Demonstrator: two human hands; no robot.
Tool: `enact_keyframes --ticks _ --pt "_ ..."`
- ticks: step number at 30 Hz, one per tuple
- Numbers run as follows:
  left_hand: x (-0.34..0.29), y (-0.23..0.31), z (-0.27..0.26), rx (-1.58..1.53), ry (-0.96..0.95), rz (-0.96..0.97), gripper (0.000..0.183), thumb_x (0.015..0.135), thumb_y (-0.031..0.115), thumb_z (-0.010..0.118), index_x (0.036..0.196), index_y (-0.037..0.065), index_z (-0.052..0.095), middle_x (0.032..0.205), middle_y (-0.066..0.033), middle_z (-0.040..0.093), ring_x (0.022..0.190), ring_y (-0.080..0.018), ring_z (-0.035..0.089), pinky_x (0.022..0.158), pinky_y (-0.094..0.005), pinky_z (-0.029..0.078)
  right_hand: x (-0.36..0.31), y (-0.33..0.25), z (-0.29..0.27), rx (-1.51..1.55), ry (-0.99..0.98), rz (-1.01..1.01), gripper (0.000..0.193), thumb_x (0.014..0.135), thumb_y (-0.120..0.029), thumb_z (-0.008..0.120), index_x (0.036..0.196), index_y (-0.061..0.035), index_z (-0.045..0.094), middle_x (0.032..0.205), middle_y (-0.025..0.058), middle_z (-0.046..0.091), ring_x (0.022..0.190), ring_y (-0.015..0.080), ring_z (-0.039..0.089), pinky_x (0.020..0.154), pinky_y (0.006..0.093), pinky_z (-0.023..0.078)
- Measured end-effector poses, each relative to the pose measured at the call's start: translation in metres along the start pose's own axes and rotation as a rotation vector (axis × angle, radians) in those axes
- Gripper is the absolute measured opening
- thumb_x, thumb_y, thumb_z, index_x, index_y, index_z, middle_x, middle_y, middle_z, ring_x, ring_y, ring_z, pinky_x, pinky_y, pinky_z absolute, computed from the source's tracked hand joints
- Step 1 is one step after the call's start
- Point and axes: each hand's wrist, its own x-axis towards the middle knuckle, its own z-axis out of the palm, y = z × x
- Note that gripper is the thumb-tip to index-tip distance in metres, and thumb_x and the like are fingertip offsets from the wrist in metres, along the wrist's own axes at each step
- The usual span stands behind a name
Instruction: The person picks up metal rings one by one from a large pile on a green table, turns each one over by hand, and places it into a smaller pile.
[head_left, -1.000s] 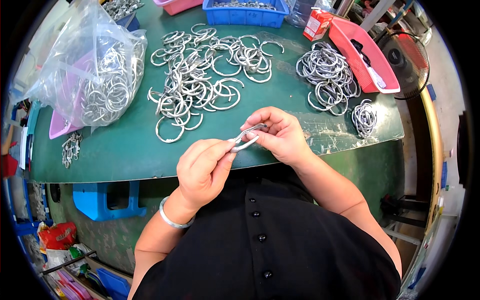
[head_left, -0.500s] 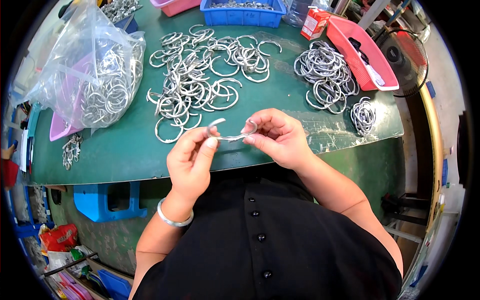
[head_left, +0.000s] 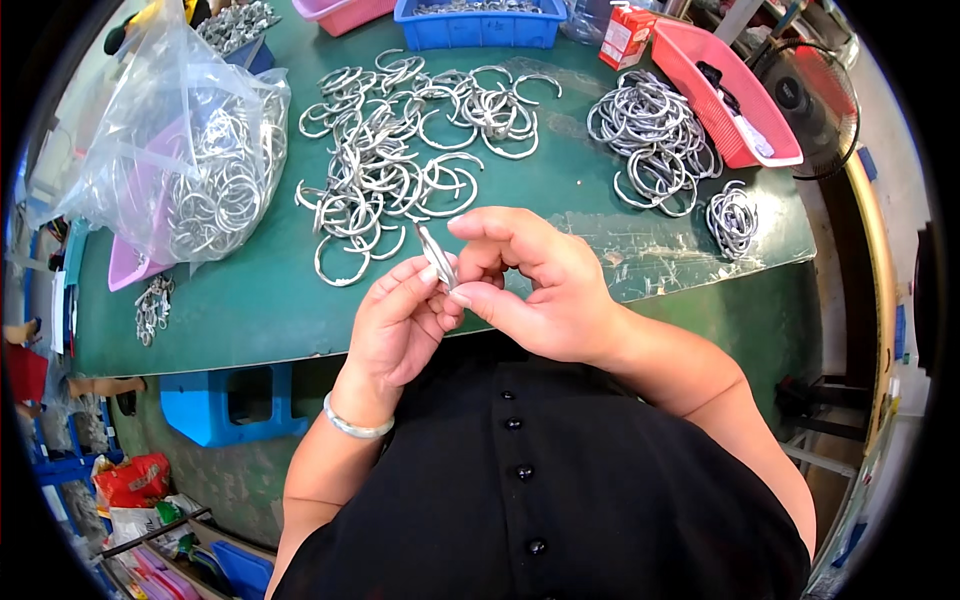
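A: Edges and open room?

B: Near edge of the table [head_left: 250, 320] bows across mid-frame, left hand [head_left: 400, 312] overlapping it in view. Bare green surface left of that hand; another bare patch between the big heap [head_left: 375, 165], upper centre, and the smaller heap [head_left: 650, 135], upper right.

A: Hands?

B: Left pinches a metal ring [head_left: 438, 258], just left of frame centre. Right hand [head_left: 548, 285] faces it, forefinger and thumb well apart, thumb tip by the ring's lower end. Whether it grips, cannot tell.

A: Counts?

B: One ring in hand. Two loose heaps, plus one small bundle [head_left: 733, 221] at right. One clear bag [head_left: 225, 190] of rings, upper left. One red carton [head_left: 627, 38], upper right. One blue stool [head_left: 215, 420], lower left.

A: Hard to make out?

B: Heaped rings overlap too thickly to count. Bag covers part of a lilac basket [head_left: 130, 264]. Blue tray [head_left: 478, 32] cut off at the top. Held ring shows nearly edge-on, fingers covering some of it.
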Motion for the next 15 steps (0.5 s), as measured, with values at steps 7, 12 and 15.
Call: enact_keyframes --ticks 7,12,15 --pt "0.000 -0.001 -0.002 -0.053 -0.040 -0.057 0.020 0.086 0.012 0.045 0.098 -0.002 0.053 0.077 -0.0059 0.059 0.063 -0.0118 0.056 0.058 -0.0234 0.045 0.003 -0.001 0.004 0.063 0.090 0.038 0.035 0.073 0.002 0.060 0.105 -0.0014 0.047 0.072 0.0039 0.056 0.060 0.0079 0.053 0.054 0.0217 0.043" --pt "-0.002 0.000 0.002 -0.090 -0.045 -0.071 0.018 0.086 0.012 0.046 0.097 0.000 0.054 0.076 -0.0057 0.060 0.063 -0.0117 0.056 0.058 -0.0228 0.044 0.001 -0.001 -0.004 0.150 0.040 0.118 0.041 0.076 0.007 0.056 0.113 -0.0006 0.041 0.078 0.0055 0.055 0.070 0.0088 0.054 0.063 0.0213 0.043" --pt "-0.002 -0.001 -0.001 -0.085 -0.073 -0.056 0.018 0.086 0.012 0.046 0.097 0.001 0.055 0.076 -0.0056 0.060 0.064 -0.0118 0.056 0.058 -0.0229 0.044 0.000 0.000 -0.007 0.176 0.035 0.153 0.042 0.076 0.007 0.056 0.114 -0.0008 0.040 0.078 0.0053 0.055 0.071 0.0093 0.054 0.065 0.0219 0.044"
